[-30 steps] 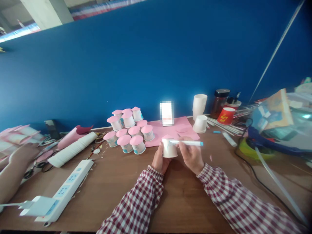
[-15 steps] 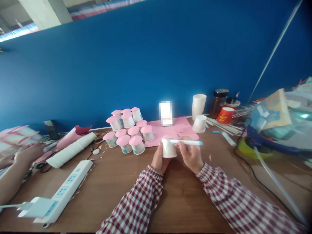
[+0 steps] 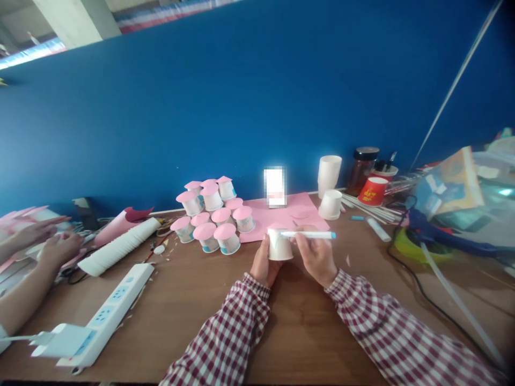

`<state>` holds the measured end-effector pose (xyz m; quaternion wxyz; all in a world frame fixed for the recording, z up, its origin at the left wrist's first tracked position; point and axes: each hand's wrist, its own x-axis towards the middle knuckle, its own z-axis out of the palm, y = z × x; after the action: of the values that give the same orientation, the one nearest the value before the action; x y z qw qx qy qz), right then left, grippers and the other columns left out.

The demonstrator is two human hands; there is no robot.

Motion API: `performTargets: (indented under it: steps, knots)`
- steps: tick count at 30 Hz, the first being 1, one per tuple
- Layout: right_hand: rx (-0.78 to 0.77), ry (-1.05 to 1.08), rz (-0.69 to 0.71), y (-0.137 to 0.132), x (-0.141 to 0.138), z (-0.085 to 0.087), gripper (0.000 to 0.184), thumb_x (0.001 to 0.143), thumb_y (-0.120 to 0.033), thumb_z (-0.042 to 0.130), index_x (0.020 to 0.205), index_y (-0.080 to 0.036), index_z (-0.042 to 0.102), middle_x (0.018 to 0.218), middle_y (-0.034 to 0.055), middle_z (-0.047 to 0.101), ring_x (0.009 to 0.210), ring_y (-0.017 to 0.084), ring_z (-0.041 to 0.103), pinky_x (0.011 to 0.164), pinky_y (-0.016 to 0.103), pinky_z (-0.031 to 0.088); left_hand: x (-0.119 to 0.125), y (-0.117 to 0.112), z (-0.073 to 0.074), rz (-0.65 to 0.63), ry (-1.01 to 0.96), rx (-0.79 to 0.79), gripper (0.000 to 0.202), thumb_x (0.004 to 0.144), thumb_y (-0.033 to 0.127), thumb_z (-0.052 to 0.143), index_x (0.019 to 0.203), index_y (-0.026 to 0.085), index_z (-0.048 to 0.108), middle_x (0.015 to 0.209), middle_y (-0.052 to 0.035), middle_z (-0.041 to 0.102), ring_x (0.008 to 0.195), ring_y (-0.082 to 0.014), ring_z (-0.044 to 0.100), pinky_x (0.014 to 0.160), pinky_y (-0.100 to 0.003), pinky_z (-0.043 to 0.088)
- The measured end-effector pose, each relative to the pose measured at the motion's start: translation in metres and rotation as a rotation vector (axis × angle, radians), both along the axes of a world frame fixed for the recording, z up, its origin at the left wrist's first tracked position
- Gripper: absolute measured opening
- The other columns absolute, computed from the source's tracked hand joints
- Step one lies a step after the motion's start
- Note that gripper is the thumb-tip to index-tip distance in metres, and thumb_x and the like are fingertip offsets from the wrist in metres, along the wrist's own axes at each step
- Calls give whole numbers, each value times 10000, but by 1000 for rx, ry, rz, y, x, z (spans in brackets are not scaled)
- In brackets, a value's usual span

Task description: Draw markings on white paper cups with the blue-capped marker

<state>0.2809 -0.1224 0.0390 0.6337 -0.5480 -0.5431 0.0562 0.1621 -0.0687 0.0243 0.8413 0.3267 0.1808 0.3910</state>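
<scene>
My left hand [image 3: 263,262] is closed around the left side and base of a white paper cup [image 3: 280,249], which is upside down over the table. Blue lines show on the cup's wall. Between the fingers of my right hand [image 3: 317,257] is a white marker with a blue end [image 3: 317,235], its tip against the cup's side. Beyond the cup lies a pink paper sheet [image 3: 257,220]. To the left stand several upside-down cups topped with pink paper cones [image 3: 227,237].
A stack of white cups [image 3: 330,174] and a single cup [image 3: 330,205] stand behind on the right, beside a red cup [image 3: 373,191]. A power strip [image 3: 108,311] and a stacked sleeve of cups [image 3: 118,246] lie left. Another person's hands [image 3: 60,249] work at far left.
My hands, the cup and the marker have hardly moved. At the far left, the other person's hands have shifted and spread apart.
</scene>
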Motion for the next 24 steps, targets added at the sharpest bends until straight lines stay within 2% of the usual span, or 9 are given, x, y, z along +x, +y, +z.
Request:
performTargets:
  steps: [24]
  knots:
    - [6,-41,-13,0,1,1,135,873,-283,475,883,-190,573,739,16,659,688,144,642,630,237,520,1,0,1,10,8,5,494,861,486,428,1135,98,560,1069,-136,622,968,-220,582,889,-355,443]
